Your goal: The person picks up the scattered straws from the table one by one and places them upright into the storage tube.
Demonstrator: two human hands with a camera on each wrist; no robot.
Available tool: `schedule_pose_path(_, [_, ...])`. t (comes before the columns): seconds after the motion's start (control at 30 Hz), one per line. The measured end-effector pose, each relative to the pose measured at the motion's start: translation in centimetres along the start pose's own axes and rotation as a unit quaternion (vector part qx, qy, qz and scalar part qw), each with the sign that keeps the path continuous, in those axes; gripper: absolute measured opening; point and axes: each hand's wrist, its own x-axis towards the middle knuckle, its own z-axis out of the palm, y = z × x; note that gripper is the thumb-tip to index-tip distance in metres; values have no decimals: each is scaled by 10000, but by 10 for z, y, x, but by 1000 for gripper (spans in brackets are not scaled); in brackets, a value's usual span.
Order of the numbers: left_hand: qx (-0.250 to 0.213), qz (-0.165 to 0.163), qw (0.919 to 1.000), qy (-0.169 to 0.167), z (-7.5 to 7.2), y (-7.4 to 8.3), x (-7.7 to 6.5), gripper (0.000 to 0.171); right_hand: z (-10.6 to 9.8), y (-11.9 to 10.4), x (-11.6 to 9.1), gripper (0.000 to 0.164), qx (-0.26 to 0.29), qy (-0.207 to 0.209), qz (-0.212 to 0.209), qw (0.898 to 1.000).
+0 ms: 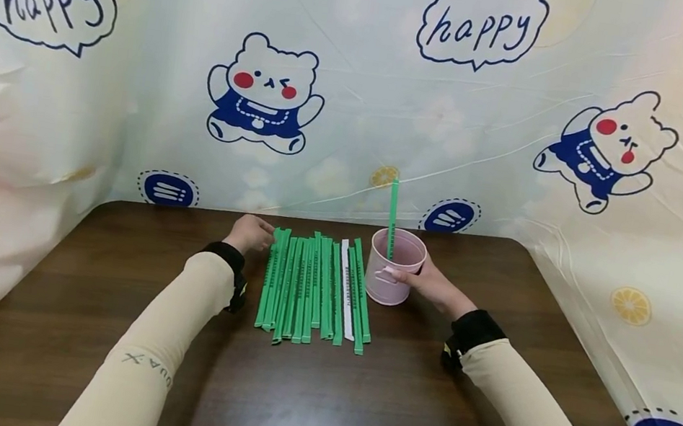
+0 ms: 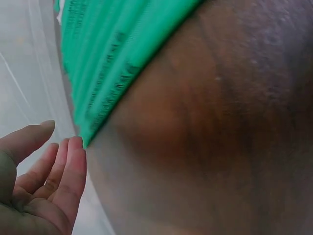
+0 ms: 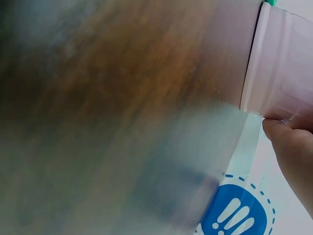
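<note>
On the table, several long, slim green packets (image 1: 305,288) with dark print lie side by side in a row, with one white packet (image 1: 346,290) among them toward the right. My left hand (image 1: 251,234) is at the far left end of the row. In the left wrist view its thumb stands apart from the relaxed fingers (image 2: 73,171), and the fingertips are right at the tip of the outermost packet. My right hand (image 1: 432,286) grips a pink bucket (image 1: 387,292) from the right side, thumb across its front. One green packet (image 1: 393,213) stands upright inside the bucket.
The dark brown wooden table (image 1: 263,398) ends at a curtain (image 1: 357,99) printed with bears and words, which hangs behind and along both sides. Black bands (image 1: 477,328) with cameras sit on both wrists.
</note>
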Motion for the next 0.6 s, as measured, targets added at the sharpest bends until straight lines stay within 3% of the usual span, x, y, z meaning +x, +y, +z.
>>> schedule_pose_path(0.23, [-213,-355,9991,28,9,-10,4,40,0,0,0,86,-61,-70,-49,9999])
schedule_pose_path(0.6, [-253,-645,9967,425,20,-4,4,31,-2,3,0,88,-7,-94,-210,9997])
